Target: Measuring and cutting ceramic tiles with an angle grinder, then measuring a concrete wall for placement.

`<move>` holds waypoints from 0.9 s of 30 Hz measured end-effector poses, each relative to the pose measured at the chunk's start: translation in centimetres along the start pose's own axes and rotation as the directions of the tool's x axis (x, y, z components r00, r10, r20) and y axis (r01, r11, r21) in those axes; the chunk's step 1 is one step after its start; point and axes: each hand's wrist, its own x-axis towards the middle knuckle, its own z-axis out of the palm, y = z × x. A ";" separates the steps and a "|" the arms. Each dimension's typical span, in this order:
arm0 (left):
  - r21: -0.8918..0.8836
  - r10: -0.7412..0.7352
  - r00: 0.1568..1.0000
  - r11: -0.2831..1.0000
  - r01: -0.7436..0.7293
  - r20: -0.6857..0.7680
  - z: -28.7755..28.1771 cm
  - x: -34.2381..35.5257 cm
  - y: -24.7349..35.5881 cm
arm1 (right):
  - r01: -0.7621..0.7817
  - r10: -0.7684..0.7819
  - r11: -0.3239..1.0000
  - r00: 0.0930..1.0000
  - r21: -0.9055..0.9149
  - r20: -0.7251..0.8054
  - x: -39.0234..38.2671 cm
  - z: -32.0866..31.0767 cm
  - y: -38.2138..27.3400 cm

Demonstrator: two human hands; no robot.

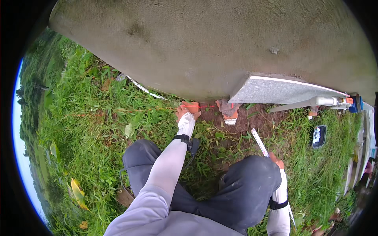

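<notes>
My left hand reaches forward to the foot of the grey wall and grips an orange-red brick from its left and near side. A thin red light line runs over the brick and the grass. Beside my right knee, my right hand is closed on a tape measure. Its white blade sticks out forward and to the left over the soil. The knee hides part of that hand and the tape's case, if there is one. Right of the held brick lie broken brick pieces, partly covered with grey mortar.
The rendered wall stands close in front, with a pale panel leaning at its base. A white pipe with a blue fitting juts out at right. A black-rimmed tray lies in the grass.
</notes>
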 end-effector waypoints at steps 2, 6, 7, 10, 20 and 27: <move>0.005 -0.038 0.999 0.999 0.038 0.020 -1.2 0.1 -0.5 | -0.039 0.038 0.979 0.999 0.200 0.010 0.4 0.3 1.4; -0.052 0.030 0.997 0.998 -0.027 0.073 -1.5 1.2 -1.6 | -0.010 0.002 0.970 0.999 0.243 0.032 1.5 0.5 4.1; -0.035 0.027 0.995 0.999 -0.024 0.093 -1.4 0.9 -2.1 | -0.002 -0.001 0.961 1.000 0.276 0.008 1.5 1.0 3.6; -0.199 0.124 0.992 0.972 -0.129 -0.039 -0.7 -0.5 -2.0 | 0.016 0.046 0.872 0.992 -0.489 0.115 1.2 -0.9 -2.8; -0.145 0.286 0.933 0.936 -0.321 -0.216 1.4 0.3 -3.6 | 0.234 -0.214 0.847 0.972 -0.477 0.097 0.4 -0.3 -5.7; -0.097 0.279 0.944 0.949 -0.299 -0.177 -0.4 0.8 -5.3 | 0.223 -0.271 0.866 0.961 -0.447 -0.047 -0.1 -3.8 -10.7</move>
